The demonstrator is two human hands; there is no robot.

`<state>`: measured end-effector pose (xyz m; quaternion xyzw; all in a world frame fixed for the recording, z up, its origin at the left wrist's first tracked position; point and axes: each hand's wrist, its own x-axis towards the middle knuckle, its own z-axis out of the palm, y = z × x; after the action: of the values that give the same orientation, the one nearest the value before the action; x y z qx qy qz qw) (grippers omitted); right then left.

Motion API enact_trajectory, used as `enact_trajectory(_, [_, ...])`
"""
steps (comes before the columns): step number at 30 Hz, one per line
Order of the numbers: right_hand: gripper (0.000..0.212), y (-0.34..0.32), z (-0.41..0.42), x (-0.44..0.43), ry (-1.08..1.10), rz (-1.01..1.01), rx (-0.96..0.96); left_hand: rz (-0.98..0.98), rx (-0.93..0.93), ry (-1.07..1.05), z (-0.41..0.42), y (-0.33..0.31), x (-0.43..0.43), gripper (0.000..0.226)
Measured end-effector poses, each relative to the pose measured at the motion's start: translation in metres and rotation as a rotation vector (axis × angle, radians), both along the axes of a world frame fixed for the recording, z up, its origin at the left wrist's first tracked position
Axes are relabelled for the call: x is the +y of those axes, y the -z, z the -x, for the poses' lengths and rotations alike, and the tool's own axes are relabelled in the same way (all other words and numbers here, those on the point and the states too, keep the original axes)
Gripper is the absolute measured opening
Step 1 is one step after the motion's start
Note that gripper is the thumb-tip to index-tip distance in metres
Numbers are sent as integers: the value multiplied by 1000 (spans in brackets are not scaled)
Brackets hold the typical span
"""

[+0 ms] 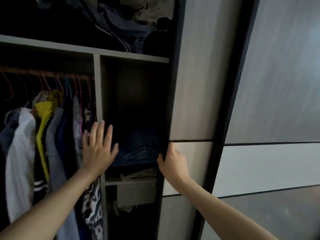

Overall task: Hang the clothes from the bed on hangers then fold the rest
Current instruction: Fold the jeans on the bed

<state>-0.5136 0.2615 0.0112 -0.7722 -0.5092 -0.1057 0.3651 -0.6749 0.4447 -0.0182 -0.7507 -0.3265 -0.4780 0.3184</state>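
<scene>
the fingers [99,130] of the left hand [97,149] are straight and spread wide, holding nothing, palm facing into an open wardrobe. the fingertips lie over the upright divider panel [97,87]; whether they touch it cannot be told. the right hand [173,163], at 3 o'clock of the left, has its fingers curled round the dark edge of the sliding door [194,84], thumb pointing up along the door's front.

between the two hands, in the narrow middle compartment, a pair of folded jeans [138,155] lies with a back pocket showing. it sits on top of a pale folded cloth [138,175]. at 6 o'clock of that stack is a small drawer [136,194].

at 9 o'clock of the left hand, hanging clothes [52,135] in white, yellow, blue and grey crowd together on coloured hangers [69,85] hooked over a rail [34,71]. at 12 o'clock, the top shelf holds a loose heap of clothes [121,19]. both bare forearms reach in from 6 o'clock.
</scene>
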Motion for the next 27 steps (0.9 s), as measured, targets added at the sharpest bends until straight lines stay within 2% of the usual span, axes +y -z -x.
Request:
enact_trajectory(5, [17, -2, 55, 32, -216, 94, -66, 43, -57, -122, 56, 6, 14, 53])
enact_trajectory(10, [9, -5, 115, 74, -348, 207, -339, 102, -82, -217, 115, 12, 18, 53])
enact_trajectory(12, [24, -10, 138, 89, -387, 227, -473, 131, -115, -241, 138, 12, 16, 54])
enact_trajectory(14, [32, -13, 149, 95, -410, 89, -698, 145, -155, -221, 160, 11, 14, 60])
enact_trajectory(17, [19, -10, 127, 89, -384, -192, -973, 80, -98, -127, 177, 8, 12, 70])
enact_trajectory(19, [31, 0, 95, 89, -351, -260, -1099, -1, -12, -129, 179, 3, 12, 68])
enact_trajectory(21, [44, 11, 62, 87, -285, -267, -1166, -74, 49, -132, 173, -2, 13, 65])
enact_trajectory(23, [44, 18, 47, 85, -227, -271, -1164, -115, 66, -142, 167, -5, 15, 64])
enact_trajectory(27, [40, 28, 35, 85, -91, -420, -1100, -151, 34, -119, 154, -7, 23, 67])
